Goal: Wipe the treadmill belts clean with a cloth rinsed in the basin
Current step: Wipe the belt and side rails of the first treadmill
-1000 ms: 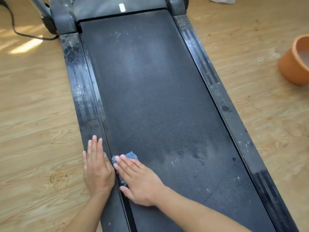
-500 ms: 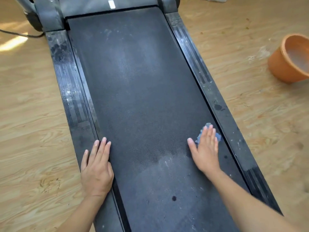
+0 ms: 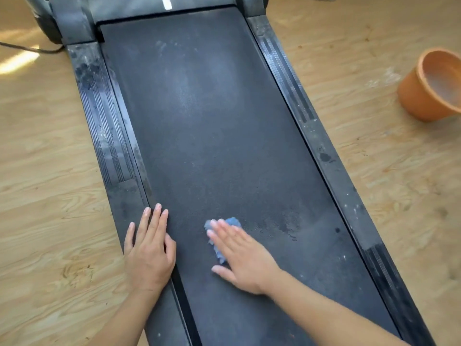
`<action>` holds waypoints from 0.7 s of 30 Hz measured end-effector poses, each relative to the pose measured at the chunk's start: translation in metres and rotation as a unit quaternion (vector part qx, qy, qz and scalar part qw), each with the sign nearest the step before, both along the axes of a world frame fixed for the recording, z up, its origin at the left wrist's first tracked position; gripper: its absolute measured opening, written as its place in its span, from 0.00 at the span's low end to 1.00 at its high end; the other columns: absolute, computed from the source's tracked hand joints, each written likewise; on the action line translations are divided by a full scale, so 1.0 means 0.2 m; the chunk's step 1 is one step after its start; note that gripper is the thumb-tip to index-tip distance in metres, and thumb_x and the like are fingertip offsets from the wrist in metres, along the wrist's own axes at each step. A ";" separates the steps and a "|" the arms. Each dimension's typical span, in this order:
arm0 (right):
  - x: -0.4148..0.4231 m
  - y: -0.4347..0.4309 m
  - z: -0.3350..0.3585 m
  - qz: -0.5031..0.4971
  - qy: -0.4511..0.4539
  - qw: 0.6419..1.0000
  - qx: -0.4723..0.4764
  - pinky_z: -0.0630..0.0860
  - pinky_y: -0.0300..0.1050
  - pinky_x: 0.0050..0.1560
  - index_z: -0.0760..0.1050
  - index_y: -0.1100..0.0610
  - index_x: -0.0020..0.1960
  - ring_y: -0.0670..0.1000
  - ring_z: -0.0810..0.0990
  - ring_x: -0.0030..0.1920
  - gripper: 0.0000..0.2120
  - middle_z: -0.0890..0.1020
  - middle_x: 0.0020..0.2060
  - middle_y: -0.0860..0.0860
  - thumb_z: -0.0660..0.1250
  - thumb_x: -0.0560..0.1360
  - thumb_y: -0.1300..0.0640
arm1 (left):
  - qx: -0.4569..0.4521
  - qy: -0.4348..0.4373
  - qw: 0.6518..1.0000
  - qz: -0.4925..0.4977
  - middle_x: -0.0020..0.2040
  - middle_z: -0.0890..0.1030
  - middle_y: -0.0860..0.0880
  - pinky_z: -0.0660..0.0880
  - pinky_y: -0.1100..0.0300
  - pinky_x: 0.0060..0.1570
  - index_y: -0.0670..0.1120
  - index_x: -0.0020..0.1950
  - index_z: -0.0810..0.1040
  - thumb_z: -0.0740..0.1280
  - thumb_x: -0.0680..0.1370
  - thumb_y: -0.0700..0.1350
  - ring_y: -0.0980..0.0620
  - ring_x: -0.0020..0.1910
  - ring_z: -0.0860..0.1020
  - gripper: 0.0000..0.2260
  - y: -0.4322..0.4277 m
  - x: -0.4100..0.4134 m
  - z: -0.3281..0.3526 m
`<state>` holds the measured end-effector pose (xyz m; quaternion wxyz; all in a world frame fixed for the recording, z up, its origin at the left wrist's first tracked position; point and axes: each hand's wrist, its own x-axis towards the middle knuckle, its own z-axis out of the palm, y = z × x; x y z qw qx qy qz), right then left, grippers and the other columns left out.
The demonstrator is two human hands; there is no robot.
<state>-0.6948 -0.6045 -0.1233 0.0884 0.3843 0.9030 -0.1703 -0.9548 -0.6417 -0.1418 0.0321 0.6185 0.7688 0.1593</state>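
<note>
A black treadmill belt (image 3: pixel 212 121) runs away from me, dusty in its far half and with damp streaks near my hands. My right hand (image 3: pixel 243 255) lies flat with straight fingers on a small blue cloth (image 3: pixel 233 222), pressing it onto the belt left of centre; the hand is motion-blurred. Most of the cloth is hidden under the fingers. My left hand (image 3: pixel 149 250) rests flat on the left side rail (image 3: pixel 104 126), its fingertips reaching the belt's edge. An orange basin (image 3: pixel 431 88) with water stands on the floor at the right.
The right side rail (image 3: pixel 321 151) is speckled with dirt. The treadmill's front frame (image 3: pixel 74 18) and a black cable (image 3: pixel 25 47) sit at the top left. Wooden floor (image 3: pixel 50 196) lies on both sides.
My right hand has swept the cloth from the belt's left edge to the right rail and back toward the left-centre. The left hand has stayed on the left rail.
</note>
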 end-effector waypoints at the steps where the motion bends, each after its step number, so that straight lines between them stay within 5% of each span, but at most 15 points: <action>1: 0.15 0.11 0.00 -0.094 -0.015 0.995 0.006 0.43 0.50 0.83 0.42 0.54 0.86 0.50 0.39 0.84 0.39 0.39 0.84 0.49 0.50 0.85 0.34 | -0.005 -0.002 1.000 0.002 0.81 0.70 0.50 0.61 0.43 0.81 0.46 0.79 0.75 0.58 0.82 0.45 0.49 0.82 0.67 0.24 0.00 0.01 0.01; 5: 0.73 0.37 0.08 -0.374 -0.093 0.922 -0.029 0.44 0.55 0.83 0.31 0.51 0.84 0.45 0.29 0.81 0.40 0.30 0.82 0.46 0.44 0.83 0.31 | -0.026 -0.002 1.000 0.003 0.82 0.68 0.51 0.60 0.43 0.81 0.46 0.80 0.74 0.60 0.81 0.47 0.50 0.83 0.65 0.26 0.00 0.02 0.01; 14: 0.54 0.42 0.01 -0.522 -0.043 0.851 -0.042 0.36 0.57 0.82 0.34 0.59 0.84 0.53 0.31 0.82 0.48 0.34 0.83 0.54 0.43 0.80 0.26 | -0.041 -0.005 0.999 0.013 0.83 0.67 0.52 0.57 0.44 0.83 0.47 0.80 0.72 0.60 0.81 0.48 0.51 0.83 0.63 0.27 0.02 0.02 0.06; 17: 0.41 0.39 0.01 -0.512 -0.029 0.857 -0.040 0.37 0.58 0.82 0.33 0.59 0.84 0.53 0.29 0.82 0.48 0.32 0.83 0.54 0.45 0.80 0.26 | -0.041 0.000 0.999 0.014 0.83 0.67 0.52 0.56 0.45 0.83 0.47 0.81 0.72 0.59 0.81 0.47 0.51 0.83 0.63 0.26 0.01 0.02 0.05; 21: 0.03 0.18 0.07 -0.406 0.001 0.912 -0.056 0.35 0.56 0.82 0.32 0.57 0.83 0.51 0.24 0.80 0.47 0.27 0.81 0.51 0.46 0.82 0.28 | -0.033 -0.001 0.999 0.016 0.83 0.68 0.51 0.57 0.44 0.82 0.46 0.80 0.72 0.57 0.82 0.46 0.49 0.83 0.64 0.25 0.02 0.02 0.05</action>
